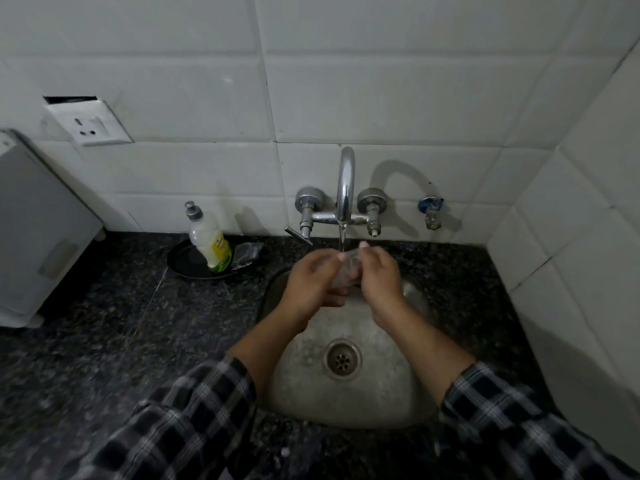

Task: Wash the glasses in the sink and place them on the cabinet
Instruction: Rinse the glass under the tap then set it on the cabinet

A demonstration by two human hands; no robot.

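Water (342, 239) from the tap (346, 181) runs onto the glass (348, 271), which we grip with left hand (311, 282) and right hand (379, 275) together over the sink (311, 393). We judge rinsing under way; placing is left, with no glass on the counter (138, 306).

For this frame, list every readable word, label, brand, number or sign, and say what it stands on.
No text here can be read.
Dish soap bottle: the yellow-green label carries print, but it is too small and blurred to read.
Wall socket: no marking shows.
White appliance: no marking shows.
Tap: no marking shows.
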